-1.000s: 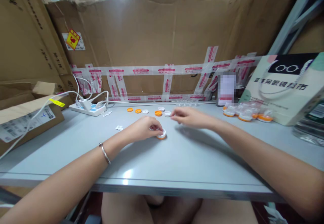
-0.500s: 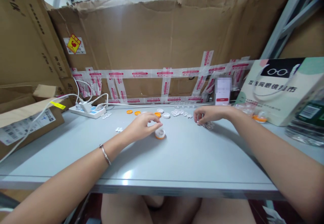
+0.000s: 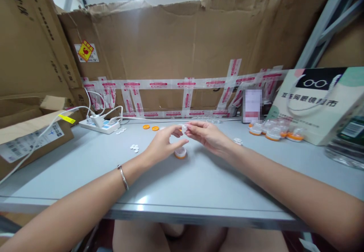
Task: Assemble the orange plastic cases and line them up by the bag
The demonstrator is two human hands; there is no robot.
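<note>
Between the fingertips of my right hand is a small white plastic piece; its exact kind is too small to tell. My left hand is beside it, thumb and fingers apart, with nothing visible in its grasp. Just below my left thumb, a round white cup with an orange base stands on the table. Orange rings lie farther back, left of my hands. A small heap of white pieces lies behind my right wrist. My hands hide part of the parts behind them.
Several clear-domed orange-based pieces sit by a paper bag and a large bottle. A phone leans at the back. At left are small white discs, a power strip and an open carton.
My right hand has moved left from the heap of white pieces, carrying a small white piece to my left hand. My left hand has stayed nearly in place.
</note>
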